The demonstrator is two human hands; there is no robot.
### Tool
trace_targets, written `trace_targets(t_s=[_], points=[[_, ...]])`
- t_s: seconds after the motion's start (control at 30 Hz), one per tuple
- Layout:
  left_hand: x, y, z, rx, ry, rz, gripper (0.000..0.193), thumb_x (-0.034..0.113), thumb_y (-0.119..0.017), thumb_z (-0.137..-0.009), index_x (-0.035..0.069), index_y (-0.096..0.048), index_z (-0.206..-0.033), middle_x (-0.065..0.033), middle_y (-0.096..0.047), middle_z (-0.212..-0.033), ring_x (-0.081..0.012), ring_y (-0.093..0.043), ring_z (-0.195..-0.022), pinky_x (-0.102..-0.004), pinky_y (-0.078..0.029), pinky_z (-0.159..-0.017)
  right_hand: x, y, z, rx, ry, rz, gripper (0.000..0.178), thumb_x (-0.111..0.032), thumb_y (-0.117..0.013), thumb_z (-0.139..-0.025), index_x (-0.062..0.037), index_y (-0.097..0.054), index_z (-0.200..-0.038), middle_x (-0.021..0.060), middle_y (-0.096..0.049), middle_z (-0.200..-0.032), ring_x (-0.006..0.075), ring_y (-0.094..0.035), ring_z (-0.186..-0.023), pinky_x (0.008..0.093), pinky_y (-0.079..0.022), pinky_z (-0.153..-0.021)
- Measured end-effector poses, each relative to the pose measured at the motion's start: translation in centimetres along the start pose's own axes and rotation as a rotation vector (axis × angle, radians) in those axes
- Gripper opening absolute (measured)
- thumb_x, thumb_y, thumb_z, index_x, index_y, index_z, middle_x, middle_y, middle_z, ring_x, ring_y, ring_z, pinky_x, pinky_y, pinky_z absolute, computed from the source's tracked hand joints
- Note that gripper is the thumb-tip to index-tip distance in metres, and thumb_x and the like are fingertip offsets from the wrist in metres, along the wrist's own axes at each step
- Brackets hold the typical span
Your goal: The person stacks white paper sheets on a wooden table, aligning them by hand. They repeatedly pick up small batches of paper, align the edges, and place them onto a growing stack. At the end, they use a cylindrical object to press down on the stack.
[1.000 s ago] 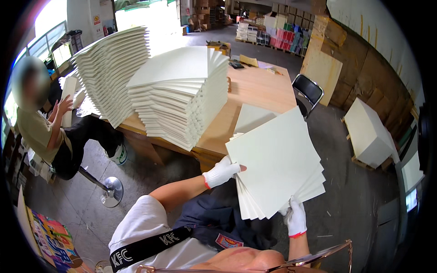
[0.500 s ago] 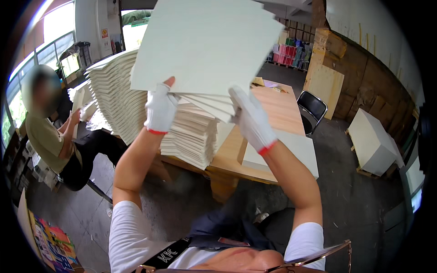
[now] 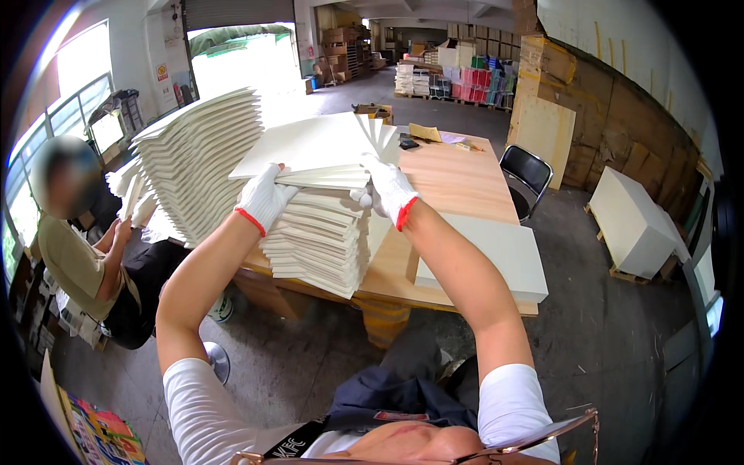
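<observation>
Both my hands, in white knit gloves with red cuffs, grip a slightly fanned bundle of white sheets (image 3: pixel 310 147) by its near edge. My left hand (image 3: pixel 266 198) is closed on the near left part, thumb on top. At the right corner, my right hand (image 3: pixel 385 186) holds the same bundle with its fingers curled under. Directly below is a wavy stack of white sheets (image 3: pixel 318 244) on the table. The bundle lies low over this stack; whether it touches is hidden. A taller leaning stack of white sheets (image 3: pixel 198 155) rises beside it on the left.
The wooden table (image 3: pixel 453 174) carries a flat white pile (image 3: pixel 488 256) at right. A black chair (image 3: pixel 527 174) stands beyond its right edge. A co-worker (image 3: pixel 77 248) sits at left, holding papers. A white block-shaped stack (image 3: pixel 632 225) rests on a pallet at far right.
The bundle has come down from high before me to just over the shorter stack, tilting flatter. Both hands have lowered with it, still gripping it.
</observation>
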State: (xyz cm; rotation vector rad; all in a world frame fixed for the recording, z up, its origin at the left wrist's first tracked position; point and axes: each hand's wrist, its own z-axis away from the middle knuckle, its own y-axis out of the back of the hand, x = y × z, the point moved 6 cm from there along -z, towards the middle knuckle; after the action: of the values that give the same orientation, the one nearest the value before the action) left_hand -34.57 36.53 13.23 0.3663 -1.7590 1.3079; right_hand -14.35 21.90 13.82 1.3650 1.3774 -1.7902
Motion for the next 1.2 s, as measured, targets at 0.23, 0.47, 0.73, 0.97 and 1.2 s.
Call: trace_targets(t_s=[0.23, 0.47, 0.73, 0.97, 1.2], points=[[0.0, -1.2, 1.2, 0.039, 0.003, 0.029, 0.031, 0.012, -0.058, -0.097, -0.002, -0.054, -0.124, -0.0195, -0.056, -0.12, -0.0298, -0.06, -0.11, -0.0445, -0.056, -0.095, -0.1, 0.5, -0.1, -0.062, 0.013, 0.008, 0.047, -0.039, -0.07, -0.091, -0.002, -0.056, -0.116, 0.0139, -0.056, -0.083, 0.022, -0.053, -0.054, 0.0369, -0.056, -0.066], [-0.4, -1.3, 6.5, -0.201, -0.049, 0.287, 0.034, 0.021, -0.043, -0.107, 0.005, -0.048, -0.137, -0.0151, -0.053, -0.136, -0.0279, -0.046, -0.131, -0.0466, -0.031, -0.118, 0.1, 1.0, 3.2, -0.313, -0.041, -0.005, 0.056, -0.05, -0.063, -0.096, -0.0043, -0.053, -0.126, 0.0205, -0.066, -0.104, 0.0201, -0.064, -0.075, 0.0289, -0.052, -0.062], [-14.9, -2.3, 18.7, -0.437, -0.309, -0.255, 0.051, 0.018, -0.057, -0.097, 0.003, -0.043, -0.144, -0.0211, -0.048, -0.148, -0.0328, -0.044, -0.139, -0.0465, -0.035, -0.115, 10.0, 19.5, 19.9, -0.342, -0.487, 0.619, 0.048, -0.04, -0.055, -0.102, -0.0031, -0.058, -0.131, 0.0081, -0.07, -0.088, 0.0101, -0.059, -0.058, 0.0236, -0.048, -0.05], [-30.7, -19.1, 19.6, -1.095, -0.585, -1.186, 0.048, 0.014, -0.076, -0.08, 0.01, -0.063, -0.126, -0.0107, -0.059, -0.138, -0.0342, -0.053, -0.13, -0.0422, -0.045, -0.106, 6.4, 39.8, 29.0, 0.627, -0.167, 0.491, 0.033, -0.035, -0.056, -0.097, -0.0035, -0.064, -0.096, 0.0068, -0.063, -0.072, 0.0124, -0.053, -0.051, 0.0287, -0.042, -0.046], [-42.1, -29.6, 14.7, -1.214, -0.725, -1.484, 0.051, 0.02, -0.08, -0.074, 0.01, -0.064, -0.121, -0.0143, -0.064, -0.125, -0.0343, -0.06, -0.115, -0.0422, -0.05, -0.096, 2.3, 47.4, 29.7, 0.975, -0.018, 0.924, 0.056, -0.06, -0.051, -0.094, -0.011, -0.068, -0.115, 0.0109, -0.072, -0.103, 0.0268, -0.068, -0.098, 0.0372, -0.048, -0.09]])
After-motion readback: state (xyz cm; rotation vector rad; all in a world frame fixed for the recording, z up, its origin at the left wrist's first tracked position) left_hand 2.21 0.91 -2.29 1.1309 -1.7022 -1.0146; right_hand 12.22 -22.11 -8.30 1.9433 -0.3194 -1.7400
